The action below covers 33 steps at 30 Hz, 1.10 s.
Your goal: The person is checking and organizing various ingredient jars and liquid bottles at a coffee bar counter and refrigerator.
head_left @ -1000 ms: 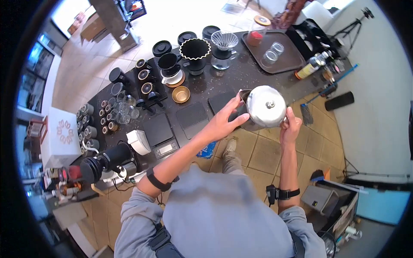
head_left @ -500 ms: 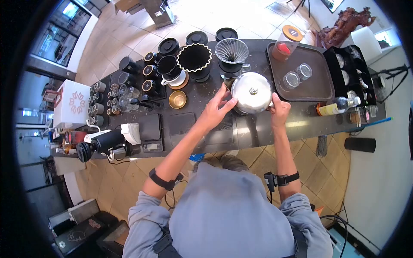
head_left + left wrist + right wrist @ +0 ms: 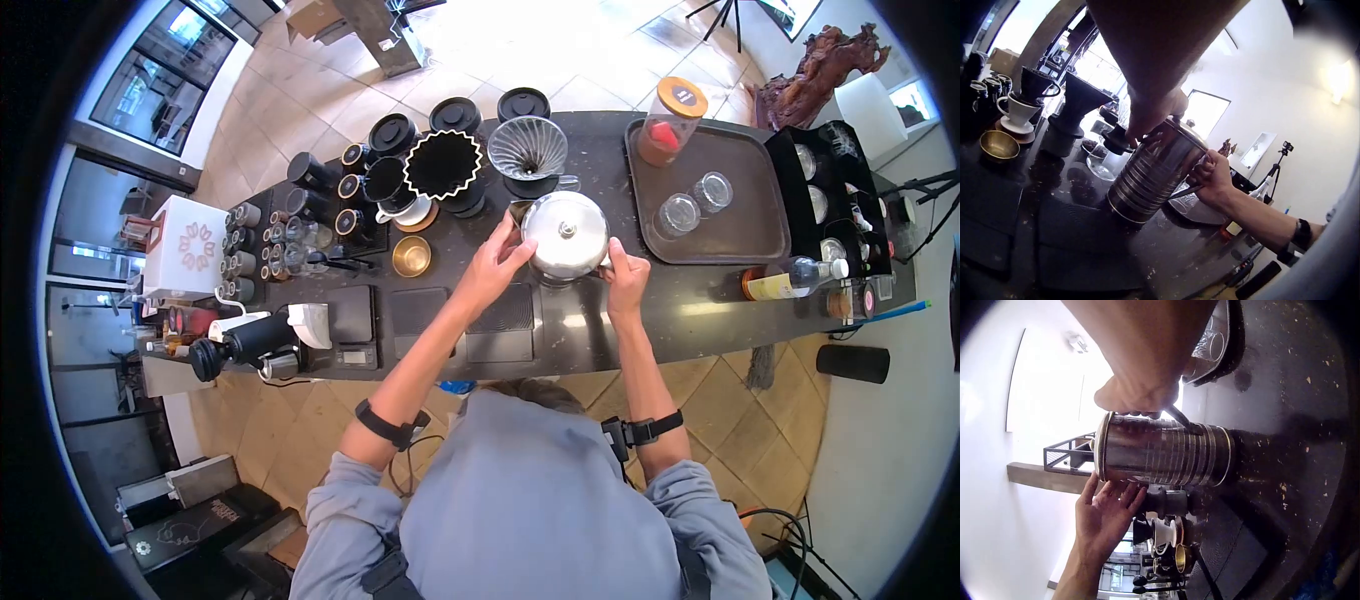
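A shiny ribbed stainless steel pitcher (image 3: 566,240) with a domed lid and small knob stands upright, its base right at the dark counter (image 3: 1279,456). My right hand (image 3: 627,285) grips its side handle, with the fingers curled round it in the left wrist view. On the spout side, my left hand (image 3: 491,265) touches the pitcher near its upper rim, fingers extended and thumb towards me, as the right wrist view also shows. Just behind the pitcher is a glass dripper (image 3: 528,148) on a glass server. Flat black mats (image 3: 503,325) lie at its near left.
Left of the pitcher are a black pleated dripper (image 3: 443,165), a brass bowl (image 3: 411,256), a scale (image 3: 352,325) and many cups. At right, a brown tray (image 3: 735,240) carries two glasses and a lidded jar (image 3: 672,120). A bottle (image 3: 785,280) lies near the right end.
The pitcher, held in both hands, has come from off the counter's front edge to over the counter, then slightly left. The head view has shifted, showing more of the counter.
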Motion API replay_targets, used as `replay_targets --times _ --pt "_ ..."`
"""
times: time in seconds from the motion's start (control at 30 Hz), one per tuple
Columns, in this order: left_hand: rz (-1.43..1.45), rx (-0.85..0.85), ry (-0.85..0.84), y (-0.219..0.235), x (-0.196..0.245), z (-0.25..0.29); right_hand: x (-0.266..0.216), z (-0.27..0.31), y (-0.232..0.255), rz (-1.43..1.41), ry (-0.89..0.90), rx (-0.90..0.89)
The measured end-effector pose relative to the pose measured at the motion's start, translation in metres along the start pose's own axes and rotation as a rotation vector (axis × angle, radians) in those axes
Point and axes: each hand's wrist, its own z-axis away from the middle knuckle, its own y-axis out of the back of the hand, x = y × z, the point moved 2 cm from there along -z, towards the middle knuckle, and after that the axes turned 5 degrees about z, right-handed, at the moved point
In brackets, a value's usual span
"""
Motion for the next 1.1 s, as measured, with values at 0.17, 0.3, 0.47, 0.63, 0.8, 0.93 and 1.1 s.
replay_targets --times 0.17,0.3,0.47,0.63,0.8,0.93,1.1 --pt "0.006 -0.018 -0.089 -0.001 -0.002 -0.004 0.004 0.002 0.0 0.087 0.039 0.048" --pt "-0.061 -0.002 -0.145 0.001 -0.008 -0.008 -0.001 0.002 -0.006 0.118 0.041 0.109" --pt "-0.027 -0.098 -0.265 -0.001 -0.01 -0.013 0.017 -0.007 0.009 0.003 0.039 -0.055" --pt "-0.242 0.035 -0.381 -0.003 -0.021 -0.016 0.012 -0.006 0.006 0.056 0.032 -0.02" --pt "-0.268 0.062 -0.308 0.0 -0.032 -0.01 0.001 0.0 0.003 0.168 -0.03 0.042" --pt "-0.365 0.162 -0.508 0.032 -0.03 0.03 0.0 0.007 0.027 0.548 0.212 0.055" --pt "-0.091 -0.058 -0.432 0.115 -0.001 0.122 0.003 0.079 0.051 0.511 0.207 0.351"
